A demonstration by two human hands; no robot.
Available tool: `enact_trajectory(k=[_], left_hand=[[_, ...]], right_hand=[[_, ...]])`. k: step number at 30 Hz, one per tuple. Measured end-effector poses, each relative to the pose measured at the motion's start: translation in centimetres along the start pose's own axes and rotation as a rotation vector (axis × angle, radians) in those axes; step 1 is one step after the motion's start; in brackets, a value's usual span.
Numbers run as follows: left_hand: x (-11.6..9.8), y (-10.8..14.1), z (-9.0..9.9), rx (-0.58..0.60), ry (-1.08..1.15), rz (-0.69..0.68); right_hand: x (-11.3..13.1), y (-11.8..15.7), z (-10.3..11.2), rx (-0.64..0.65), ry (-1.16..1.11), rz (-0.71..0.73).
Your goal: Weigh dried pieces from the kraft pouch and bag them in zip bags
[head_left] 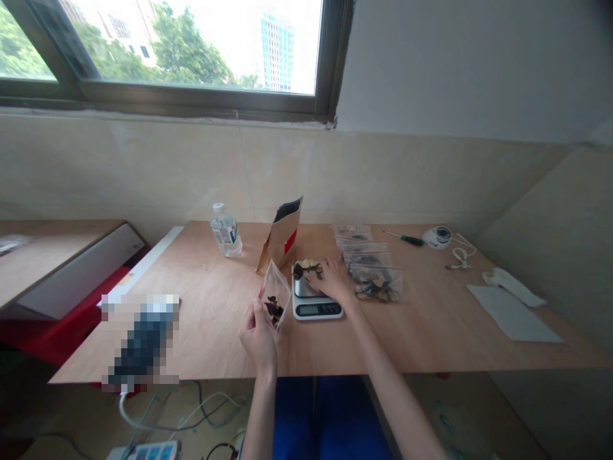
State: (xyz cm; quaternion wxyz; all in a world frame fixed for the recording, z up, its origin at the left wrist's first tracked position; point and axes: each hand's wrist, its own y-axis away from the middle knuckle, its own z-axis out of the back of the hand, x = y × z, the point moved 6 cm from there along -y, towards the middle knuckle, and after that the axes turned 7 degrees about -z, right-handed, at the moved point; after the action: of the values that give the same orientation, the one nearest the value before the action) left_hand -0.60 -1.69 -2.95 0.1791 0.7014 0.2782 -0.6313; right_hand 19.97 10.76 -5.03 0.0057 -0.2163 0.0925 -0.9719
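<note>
A clear zip bag (276, 297) with dark dried pieces (274, 310) in its bottom is gripped low in the left hand (258, 338), its long axis upright and leaning away from the person. Just beside it, the open right hand (331, 281) rests its fingers on paler dried pieces (305, 268) heaped on a kitchen scale (316, 310), near a row of filled bags (368, 262).

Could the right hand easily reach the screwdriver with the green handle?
Probably yes: the right hand is near, and only the flat row of clear bags lies between it and the screwdriver.
</note>
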Motion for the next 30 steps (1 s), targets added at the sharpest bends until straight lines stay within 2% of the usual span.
enact_trajectory(k=[3,12,19,23,27,30], left_hand=[[-0.2,0.2,-0.6,0.023,0.026,0.006],[0.5,0.4,-0.5,0.018,-0.011,0.032],[0.7,0.6,-0.4,0.006,-0.034,0.068],[0.4,0.6,-0.3,0.03,-0.031,0.043],[0.7,0.6,-0.6,0.033,-0.023,0.068],[0.5,0.6,-1.2,0.043,-0.011,0.032]], right_hand=[[0.4,0.2,-0.1,-0.04,-0.002,0.028],[-1.2,0.0,0.8,-0.226,-0.174,0.034],[-2.3,-0.2,0.5,-0.255,-0.198,0.045],[-2.5,0.0,1.7,-0.299,-0.305,-0.011],[-0.3,1.1,4.4,-0.336,-0.634,-0.107],[3.8,2.5,6.1,-0.224,-0.834,-0.038]])
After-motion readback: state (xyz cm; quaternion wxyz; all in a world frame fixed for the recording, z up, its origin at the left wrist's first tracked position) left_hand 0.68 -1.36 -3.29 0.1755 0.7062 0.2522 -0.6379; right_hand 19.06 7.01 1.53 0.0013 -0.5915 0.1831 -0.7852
